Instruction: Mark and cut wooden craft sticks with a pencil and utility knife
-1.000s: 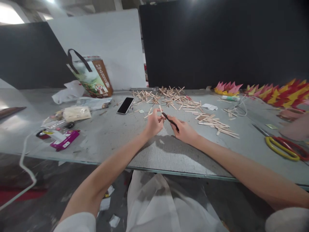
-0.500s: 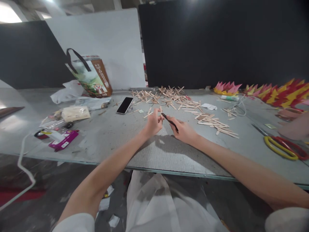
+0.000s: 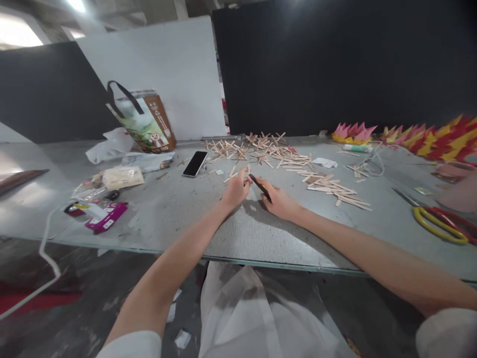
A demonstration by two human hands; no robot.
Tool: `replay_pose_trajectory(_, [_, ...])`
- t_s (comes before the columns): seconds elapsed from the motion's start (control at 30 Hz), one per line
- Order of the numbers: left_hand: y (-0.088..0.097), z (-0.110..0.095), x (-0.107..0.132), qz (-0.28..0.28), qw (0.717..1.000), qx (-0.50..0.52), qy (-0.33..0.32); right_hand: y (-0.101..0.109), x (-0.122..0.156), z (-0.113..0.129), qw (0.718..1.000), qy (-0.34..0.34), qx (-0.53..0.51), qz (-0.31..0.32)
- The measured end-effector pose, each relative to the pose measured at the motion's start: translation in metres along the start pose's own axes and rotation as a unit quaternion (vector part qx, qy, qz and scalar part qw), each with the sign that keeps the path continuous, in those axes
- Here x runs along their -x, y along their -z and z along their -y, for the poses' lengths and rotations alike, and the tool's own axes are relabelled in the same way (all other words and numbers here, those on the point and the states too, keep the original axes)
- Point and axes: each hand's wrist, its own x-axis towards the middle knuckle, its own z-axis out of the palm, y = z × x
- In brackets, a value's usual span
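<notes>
My left hand is pinched closed above the table on a short wooden stick, whose tip sticks up past the fingers. Just to its right, my right hand is wrapped round a slim dark tool that slants up toward the left fingertips. Whether it is a knife or some other tool I cannot tell. The tool's tip is at the stick or very close to it. Beyond both hands lies a loose pile of flat wooden sticks, and more sticks fan out to the right.
A phone lies left of the sticks, near a printed bag. Further left are a purple packet and plastic wrappings. Large scissors rest at the right, with folded-paper pieces behind. The table's front edge runs before me.
The view has shifted slightly, moving the bag and packet a little right in the picture. Both hands keep their grips, and the dark tool has turned slightly beside the left fingertips.
</notes>
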Motion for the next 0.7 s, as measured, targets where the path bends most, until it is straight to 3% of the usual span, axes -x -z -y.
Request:
replay_pose_trajectory(0.13, [0.0010, 0.0036, -0.0007, 0.009, 1.000, -0.006, -0.006, 0.0023, -0.0005, 0.0013, 1.000, -0.006, -0.006, -0.002])
replay_pose_trajectory(0.47, [0.0051, -0.0013, -0.0033, 0.006, 0.988, -0.156, -0.013, -0.0042, -0.0026, -0.0023, 1.000, -0.006, -0.023, -0.009])
replay_pose_trajectory(0.7, [0.0065, 0.0008, -0.0026, 0.045, 0.981, -0.174, -0.075, -0.0068, -0.0001, -0.0056, 0.999, -0.004, -0.038, -0.018])
